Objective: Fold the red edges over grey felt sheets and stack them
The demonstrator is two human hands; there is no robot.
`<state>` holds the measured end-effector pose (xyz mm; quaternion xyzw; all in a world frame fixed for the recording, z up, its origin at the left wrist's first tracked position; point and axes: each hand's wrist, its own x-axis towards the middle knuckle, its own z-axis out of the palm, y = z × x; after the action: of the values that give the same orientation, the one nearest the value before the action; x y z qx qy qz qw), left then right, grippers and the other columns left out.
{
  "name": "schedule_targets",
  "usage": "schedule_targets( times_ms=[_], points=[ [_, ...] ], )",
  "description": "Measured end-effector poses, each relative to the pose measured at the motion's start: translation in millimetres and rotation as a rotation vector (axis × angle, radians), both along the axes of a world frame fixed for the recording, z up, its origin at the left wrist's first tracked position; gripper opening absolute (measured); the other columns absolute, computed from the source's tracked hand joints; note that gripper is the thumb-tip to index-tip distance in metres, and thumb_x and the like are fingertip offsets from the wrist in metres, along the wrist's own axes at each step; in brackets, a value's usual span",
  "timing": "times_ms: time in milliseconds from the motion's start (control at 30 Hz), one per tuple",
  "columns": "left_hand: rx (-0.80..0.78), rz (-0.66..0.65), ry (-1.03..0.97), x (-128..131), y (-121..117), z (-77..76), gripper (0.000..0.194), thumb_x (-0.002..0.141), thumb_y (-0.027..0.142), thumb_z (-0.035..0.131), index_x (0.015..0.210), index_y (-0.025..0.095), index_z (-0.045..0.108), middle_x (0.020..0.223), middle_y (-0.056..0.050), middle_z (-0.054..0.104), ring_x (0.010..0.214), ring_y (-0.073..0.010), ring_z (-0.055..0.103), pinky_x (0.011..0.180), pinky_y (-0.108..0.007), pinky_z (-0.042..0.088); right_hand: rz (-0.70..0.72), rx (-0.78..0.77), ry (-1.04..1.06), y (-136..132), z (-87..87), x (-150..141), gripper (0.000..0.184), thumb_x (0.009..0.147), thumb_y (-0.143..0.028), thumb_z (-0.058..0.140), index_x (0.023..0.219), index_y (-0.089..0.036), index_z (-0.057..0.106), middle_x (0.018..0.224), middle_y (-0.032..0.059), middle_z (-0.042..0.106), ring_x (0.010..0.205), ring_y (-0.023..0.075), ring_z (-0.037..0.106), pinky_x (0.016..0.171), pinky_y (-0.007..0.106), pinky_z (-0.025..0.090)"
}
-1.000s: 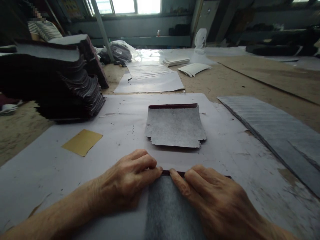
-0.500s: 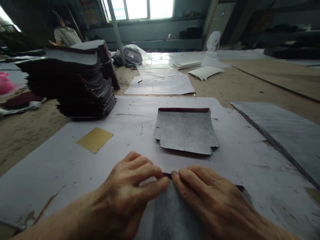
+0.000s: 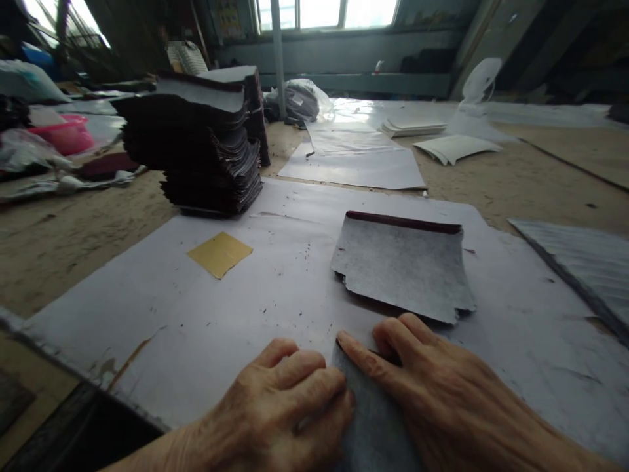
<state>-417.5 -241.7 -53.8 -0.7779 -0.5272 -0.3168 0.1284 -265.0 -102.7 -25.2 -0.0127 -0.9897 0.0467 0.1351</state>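
My left hand [image 3: 289,406] lies at the bottom centre with its fingers curled, knuckles up, resting on the left edge of a grey fuzzy sheet [image 3: 368,419]. My right hand [image 3: 432,393] presses on the same grey sheet, its forefinger stretched out along the sheet's far corner. Just beyond my fingers lies a second grey piece [image 3: 403,265] with a dark red folded edge at its far side. Both sheets rest on a large white paper [image 3: 275,288].
A tall stack of dark red and grey pieces [image 3: 206,144] stands at the back left. A small yellow card [image 3: 219,254] lies on the white paper. More white sheets [image 3: 354,164] and a grey strip [image 3: 584,262] lie further off. A person sits far back left.
The view has swung left and the hands have drawn nearer. My left hand has slid back and curled. The sheet's dark red edge no longer shows between my fingers.
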Motion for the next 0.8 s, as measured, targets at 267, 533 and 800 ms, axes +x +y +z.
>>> schedule_targets(
  times_ms=[267,533,800],
  points=[
    [-0.02,-0.005,-0.017,0.4,-2.0,-3.3,0.02,0.083,0.017,0.042,0.089,0.012,0.06,0.075,-0.007,0.059,0.077,-0.0187,0.055,0.066,-0.034,0.044,-0.002,-0.022,-0.039,0.4,6.4,-1.0,0.068,0.06,-0.004,0.036,0.123,-0.029,0.049,0.078,0.0052,0.052,0.067,0.0168,0.053,0.052,0.027,0.049],
    [-0.17,-0.019,-0.038,1.5,-7.5,9.6,0.022,0.081,0.016,0.042,0.094,0.013,0.058,0.085,-0.008,0.059,0.074,-0.0187,0.051,0.066,-0.036,0.044,-0.192,-0.329,0.055,7.2,-1.0,11.7,0.02,0.082,-0.012,0.041,0.093,-0.017,0.057,0.086,0.0051,0.056,0.08,0.0168,0.055,0.07,0.033,0.048],
    [0.106,0.059,-0.068,-8.7,-4.9,10.4,0.035,0.091,0.035,0.037,0.114,0.013,0.053,0.106,-0.013,0.056,0.092,-0.0186,0.056,0.075,-0.026,0.051,-0.206,-0.207,0.202,-20.8,-4.8,5.9,0.013,0.072,-0.007,0.046,0.065,-0.016,0.051,0.07,0.0033,0.053,0.066,0.0154,0.049,0.057,0.025,0.038]
  ],
)
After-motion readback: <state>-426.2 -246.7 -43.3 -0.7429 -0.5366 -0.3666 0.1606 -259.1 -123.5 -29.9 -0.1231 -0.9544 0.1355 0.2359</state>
